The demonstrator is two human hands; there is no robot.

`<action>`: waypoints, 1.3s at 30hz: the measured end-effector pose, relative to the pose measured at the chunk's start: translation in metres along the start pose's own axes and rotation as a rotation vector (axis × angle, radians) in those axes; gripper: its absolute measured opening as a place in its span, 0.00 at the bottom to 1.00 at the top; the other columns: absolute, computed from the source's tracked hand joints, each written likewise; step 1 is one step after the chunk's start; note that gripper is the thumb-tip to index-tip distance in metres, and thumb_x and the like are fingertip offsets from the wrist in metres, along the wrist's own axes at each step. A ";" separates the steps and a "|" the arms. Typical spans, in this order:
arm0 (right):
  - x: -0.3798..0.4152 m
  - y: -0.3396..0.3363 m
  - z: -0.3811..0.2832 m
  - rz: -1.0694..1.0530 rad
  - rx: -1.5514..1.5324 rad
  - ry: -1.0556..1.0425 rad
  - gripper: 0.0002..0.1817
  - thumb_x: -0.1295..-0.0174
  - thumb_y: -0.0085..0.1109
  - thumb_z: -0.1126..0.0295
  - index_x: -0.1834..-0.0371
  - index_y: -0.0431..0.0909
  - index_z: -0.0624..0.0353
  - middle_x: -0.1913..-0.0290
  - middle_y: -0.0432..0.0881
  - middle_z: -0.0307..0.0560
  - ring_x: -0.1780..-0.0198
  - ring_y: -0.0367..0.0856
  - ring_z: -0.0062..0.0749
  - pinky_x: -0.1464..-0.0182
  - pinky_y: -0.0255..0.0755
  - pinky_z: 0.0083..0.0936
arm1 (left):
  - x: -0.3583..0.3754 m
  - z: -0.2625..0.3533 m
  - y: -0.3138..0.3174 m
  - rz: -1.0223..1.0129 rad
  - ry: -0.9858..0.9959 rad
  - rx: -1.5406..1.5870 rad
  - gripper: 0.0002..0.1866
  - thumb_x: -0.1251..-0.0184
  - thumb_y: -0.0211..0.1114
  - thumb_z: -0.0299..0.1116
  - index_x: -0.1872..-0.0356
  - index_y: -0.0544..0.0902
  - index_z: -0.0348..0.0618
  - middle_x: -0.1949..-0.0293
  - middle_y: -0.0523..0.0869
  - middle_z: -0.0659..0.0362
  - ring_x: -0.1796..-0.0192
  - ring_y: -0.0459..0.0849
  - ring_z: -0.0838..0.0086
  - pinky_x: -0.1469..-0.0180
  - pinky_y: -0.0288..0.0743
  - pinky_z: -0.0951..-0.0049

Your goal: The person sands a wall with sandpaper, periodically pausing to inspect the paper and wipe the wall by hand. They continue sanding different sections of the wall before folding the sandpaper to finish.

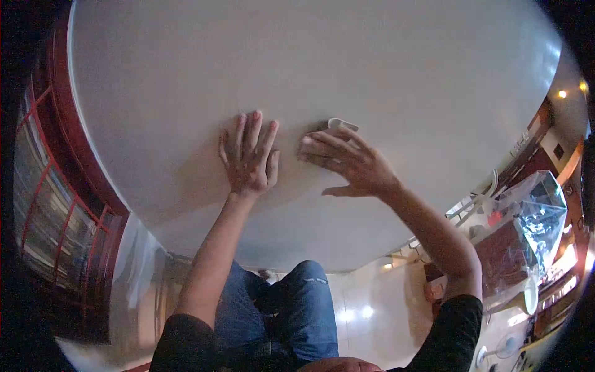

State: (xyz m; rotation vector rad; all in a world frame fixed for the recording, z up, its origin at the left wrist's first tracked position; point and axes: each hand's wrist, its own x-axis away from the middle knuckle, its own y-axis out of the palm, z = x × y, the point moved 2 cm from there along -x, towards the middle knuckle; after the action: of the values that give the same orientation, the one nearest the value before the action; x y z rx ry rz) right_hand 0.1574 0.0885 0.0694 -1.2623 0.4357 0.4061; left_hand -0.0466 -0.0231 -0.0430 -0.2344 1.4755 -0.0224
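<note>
A big white wall fills most of the view, and it looks round at the edges. On the left there is a red window frame with glass panes. On the right, far off, sits a clear plastic bag with small lights near it. Low down, the person's knees in blue jeans show over a shiny pale floor.

The left hand lies flat on the wall, with its fingers spread apart and holding nothing. The right hand is just beside it, to the right. Its fingers are close together and press a small white pad onto the wall. The pad peeks out at the fingertips, near the middle of the wall. Both arms reach up from black sleeves
</note>
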 end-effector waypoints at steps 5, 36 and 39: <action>-0.007 -0.054 0.038 0.490 0.598 0.235 0.50 0.47 0.66 0.41 0.23 0.57 0.48 0.21 0.51 0.52 0.20 0.44 0.53 0.23 0.40 0.50 | 0.007 0.003 0.000 -0.048 -0.030 -0.002 0.28 0.29 0.48 0.44 0.29 0.69 0.52 0.25 0.62 0.51 0.23 0.54 0.49 0.27 0.38 0.39; 0.038 0.002 0.022 0.502 0.515 0.344 0.41 0.43 0.65 0.54 0.26 0.61 0.48 0.24 0.57 0.54 0.22 0.50 0.58 0.23 0.38 0.56 | 0.007 0.006 -0.002 -0.008 0.016 -0.041 0.27 0.27 0.46 0.44 0.29 0.68 0.49 0.25 0.63 0.51 0.23 0.55 0.49 0.26 0.38 0.41; 0.038 0.026 0.001 0.001 -0.151 0.128 0.48 0.46 0.66 0.48 0.22 0.55 0.43 0.22 0.53 0.50 0.20 0.45 0.49 0.22 0.36 0.54 | 0.000 0.005 0.002 0.039 0.028 -0.032 0.27 0.26 0.45 0.45 0.28 0.67 0.53 0.25 0.63 0.54 0.22 0.55 0.54 0.26 0.37 0.42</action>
State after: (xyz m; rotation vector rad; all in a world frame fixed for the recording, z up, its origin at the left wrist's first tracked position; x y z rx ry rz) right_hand 0.1767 0.0976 0.0286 -1.4403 0.5220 0.3648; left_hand -0.0421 -0.0205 -0.0432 -0.2319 1.5088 0.0293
